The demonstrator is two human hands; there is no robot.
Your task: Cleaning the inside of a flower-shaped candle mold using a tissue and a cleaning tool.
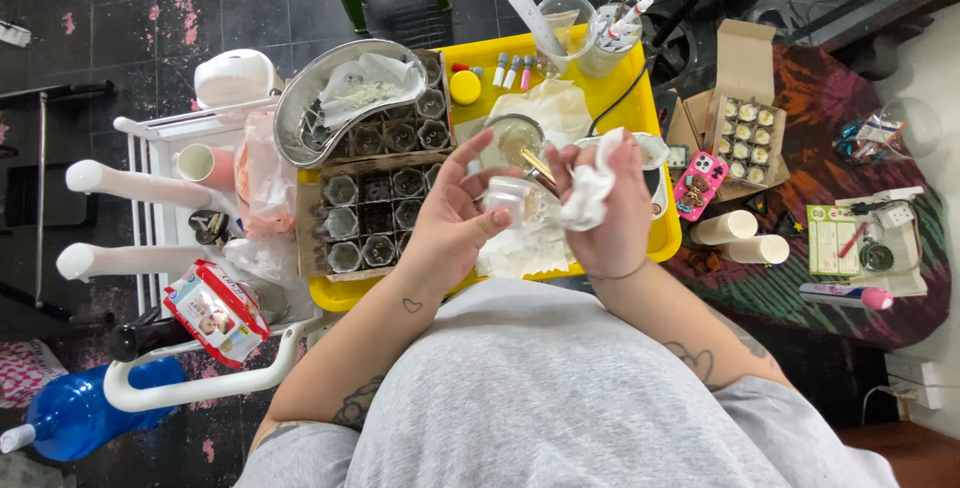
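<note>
Person's lap: a grey shirt fills the near edge at 6 o'clock, both forearms rising from it towards the yellow tray (655, 238).
Left hand (450, 218): fingers spread and curled round a small clear jar (510, 198), gripping it from the left side just above the tray.
Right hand (610, 213): closed on a crumpled white tissue (590, 188) and a thin gold-coloured tool (538, 165), pressed close to the jar at its 3 o'clock.
Hands together: nearly touching, working over the tray's middle.
Box of pots (375, 213): cardboard, at 9 o'clock of the hands, full of small dark-rimmed jars.
Metal basin (300, 98): kidney-shaped, at 10 o'clock, holding a white cloth.
Far tray edge: a clear cup with a ruler (560, 18) at 12 o'clock.
Right side: a pink phone (700, 183) and a second carton of jars (745, 128) at 2 o'clock.
Risk: the jar looks lightly pinched; a slip could, I judge, drop it among the pots, and the tool's tip could tip it.
Hard to make out: the jar's contents, the tool's working end behind the tissue, and whether the jar has a lid.
</note>
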